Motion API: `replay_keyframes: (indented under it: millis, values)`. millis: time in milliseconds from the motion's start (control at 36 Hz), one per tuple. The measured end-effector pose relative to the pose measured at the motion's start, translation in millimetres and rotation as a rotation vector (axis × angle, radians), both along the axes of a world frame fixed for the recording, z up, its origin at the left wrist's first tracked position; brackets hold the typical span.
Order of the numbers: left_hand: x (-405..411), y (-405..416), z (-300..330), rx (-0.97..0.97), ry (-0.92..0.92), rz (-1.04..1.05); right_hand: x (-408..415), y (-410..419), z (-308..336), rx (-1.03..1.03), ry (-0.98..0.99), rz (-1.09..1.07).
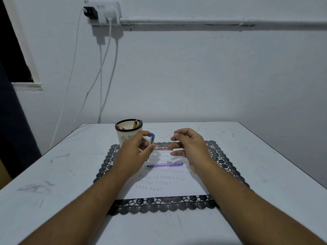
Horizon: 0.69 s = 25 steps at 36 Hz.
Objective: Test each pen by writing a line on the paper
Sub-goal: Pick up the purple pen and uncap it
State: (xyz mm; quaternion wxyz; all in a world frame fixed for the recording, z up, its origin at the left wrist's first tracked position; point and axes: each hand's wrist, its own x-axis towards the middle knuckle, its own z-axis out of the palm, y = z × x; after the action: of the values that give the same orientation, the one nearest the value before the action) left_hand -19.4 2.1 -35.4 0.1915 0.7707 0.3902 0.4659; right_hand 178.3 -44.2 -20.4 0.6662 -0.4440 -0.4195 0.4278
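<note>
Plainly, nothing could be read: the red pen (161,148) bore a white label with print too small to make out, and the paper (159,181) carried several rows of small scribbled loops, more test marks than words. Our left hand (134,152) pinched a clear pen (151,142) with a blue cap between thumb and fingers, holding it nearly upright above the paper's far left part. Our right hand (189,147) hovered just beside it, over the far end of the paper, fingers loosely curled, thumb and forefinger close together, holding nothing that we could see. The red pen lay crosswise at the paper's far edge, partly hidden behind both hands. A purple pen (163,164) lay crosswise on the paper nearer to us, tip pointing left. The paper sat on a black lace mat (162,205) on the white table (53,174). A cream cup (123,135) with a black rim stood at the mat's far left corner, with more pens in it.
</note>
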Motion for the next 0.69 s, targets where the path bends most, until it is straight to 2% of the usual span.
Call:
replay_keyframes:
  millis: [472, 583, 694]
  values:
    - [-2.3, 7.4, -4.6, 0.04, 0.025, -0.016, 3.4, 0.3, 4.0, -0.005, -0.002, -0.027]
    - [-1.8, 6.9, -3.9, 0.062, 0.093, 0.017, 8.5, 0.2, 7.3, 0.011, -0.011, -0.054]
    - [3.2, 7.9, -2.0, 0.115, 0.247, 0.028, 15.2, 2.6, 9.9, 0.02, -0.025, -0.105]
